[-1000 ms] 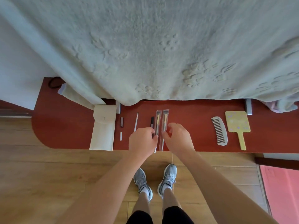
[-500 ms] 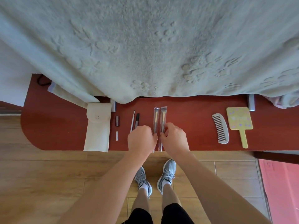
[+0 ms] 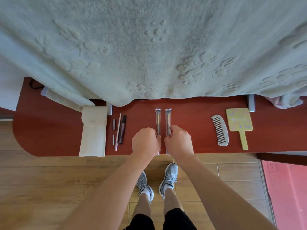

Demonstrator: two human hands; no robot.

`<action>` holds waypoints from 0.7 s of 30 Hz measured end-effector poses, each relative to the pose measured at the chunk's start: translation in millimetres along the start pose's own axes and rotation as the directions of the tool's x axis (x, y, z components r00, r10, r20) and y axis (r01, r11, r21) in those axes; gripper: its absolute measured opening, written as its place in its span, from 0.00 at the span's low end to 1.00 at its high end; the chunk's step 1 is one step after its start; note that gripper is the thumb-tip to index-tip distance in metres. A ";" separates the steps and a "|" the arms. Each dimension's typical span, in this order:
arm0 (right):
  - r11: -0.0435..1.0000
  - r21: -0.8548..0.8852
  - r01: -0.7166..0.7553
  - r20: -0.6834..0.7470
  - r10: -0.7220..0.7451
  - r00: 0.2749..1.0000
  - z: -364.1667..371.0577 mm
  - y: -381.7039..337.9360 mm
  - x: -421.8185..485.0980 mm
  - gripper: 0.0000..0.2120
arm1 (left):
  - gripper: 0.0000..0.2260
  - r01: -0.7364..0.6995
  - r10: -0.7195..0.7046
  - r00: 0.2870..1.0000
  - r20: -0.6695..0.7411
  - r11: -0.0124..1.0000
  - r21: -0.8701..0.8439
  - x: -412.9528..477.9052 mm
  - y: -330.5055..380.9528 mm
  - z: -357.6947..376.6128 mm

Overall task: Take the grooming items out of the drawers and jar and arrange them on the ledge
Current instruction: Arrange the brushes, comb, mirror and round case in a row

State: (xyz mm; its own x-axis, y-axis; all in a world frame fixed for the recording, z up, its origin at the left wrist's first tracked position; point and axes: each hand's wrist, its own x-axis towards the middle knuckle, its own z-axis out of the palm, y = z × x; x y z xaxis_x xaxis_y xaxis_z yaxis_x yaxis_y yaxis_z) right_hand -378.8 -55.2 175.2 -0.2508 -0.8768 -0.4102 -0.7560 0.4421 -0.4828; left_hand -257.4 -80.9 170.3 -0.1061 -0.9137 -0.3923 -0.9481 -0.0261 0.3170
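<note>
While the left hand (image 3: 146, 143) pinched one wrapped brush (image 3: 158, 121), the right hand (image 3: 179, 142) pinched the other brush (image 3: 168, 122); the 2 lay parallel, just apart, mid-ledge (image 3: 191, 117); comb (image 3: 220, 130) and mirror (image 3: 239, 122) lay well right; pouch (image 3: 93, 131) left.

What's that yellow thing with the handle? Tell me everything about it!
It is a hand mirror, lying flat on the red ledge at the far right. Its square head is pale yellow with small purple and white shapes; a thin yellow handle points toward the floor edge. It looks like plastic. Only this patterned side shows. A grey comb lies just left of it, apart. No hand touches it.
</note>
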 end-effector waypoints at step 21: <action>1.000 -0.011 0.004 -0.032 -0.004 0.999 -11.9 15.8 1.0 0.11 | 0.11 -0.023 0.024 1.000 0.020 0.998 -0.061 0.4 19.7 9.7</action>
State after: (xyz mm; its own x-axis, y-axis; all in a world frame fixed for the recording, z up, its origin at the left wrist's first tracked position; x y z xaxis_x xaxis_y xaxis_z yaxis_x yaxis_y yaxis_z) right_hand -398.2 -51.3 176.4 -0.2669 -0.8841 -0.3836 -0.7633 0.4369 -0.4759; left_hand -279.0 -77.8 168.0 -0.1348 -0.9056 -0.4021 -0.9253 -0.0302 0.3781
